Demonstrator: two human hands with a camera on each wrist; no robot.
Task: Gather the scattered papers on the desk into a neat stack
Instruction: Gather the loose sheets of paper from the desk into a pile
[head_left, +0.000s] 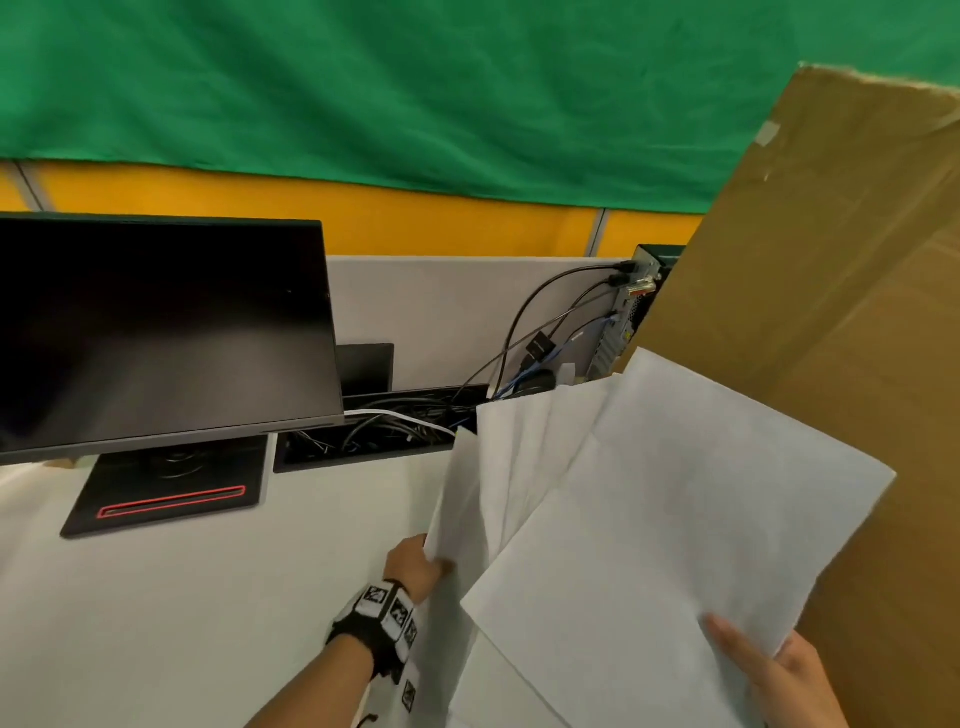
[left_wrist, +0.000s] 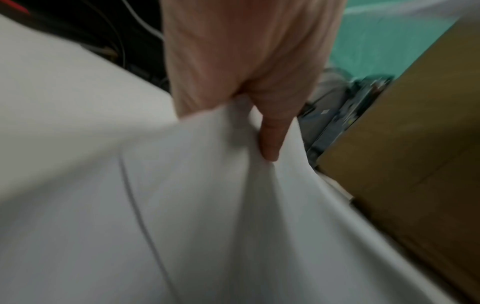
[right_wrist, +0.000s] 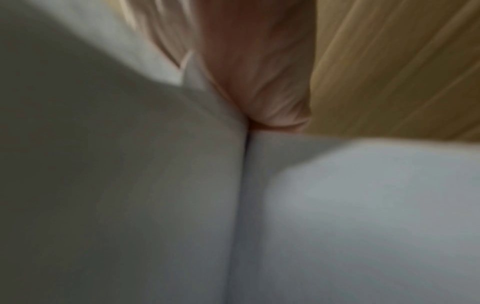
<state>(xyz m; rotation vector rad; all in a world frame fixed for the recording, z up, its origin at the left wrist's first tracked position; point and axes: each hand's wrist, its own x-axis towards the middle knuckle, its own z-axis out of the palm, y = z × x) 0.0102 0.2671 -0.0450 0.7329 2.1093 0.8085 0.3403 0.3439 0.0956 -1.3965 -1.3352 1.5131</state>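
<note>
Two hands hold fanned white papers (head_left: 649, 499) above the table (head_left: 182, 597). The left hand (head_left: 413, 564) pinches their left edge; the right hand (head_left: 779, 675) grips the lower right corner, beside a cardboard sheet (head_left: 841, 291).

The person is wearing a black strap with square black-and-white patterned markers (head_left: 387, 616) around the wrist of the bare left hand (head_left: 410, 564). The forearm is showing no sleeve. The bare right hand (head_left: 779, 670) is showing no glove.

Dark monitor (head_left: 161, 332), tangled cables (head_left: 395, 421), cardboard sheet (head_left: 831, 270), green cloth (head_left: 415, 88)
</note>
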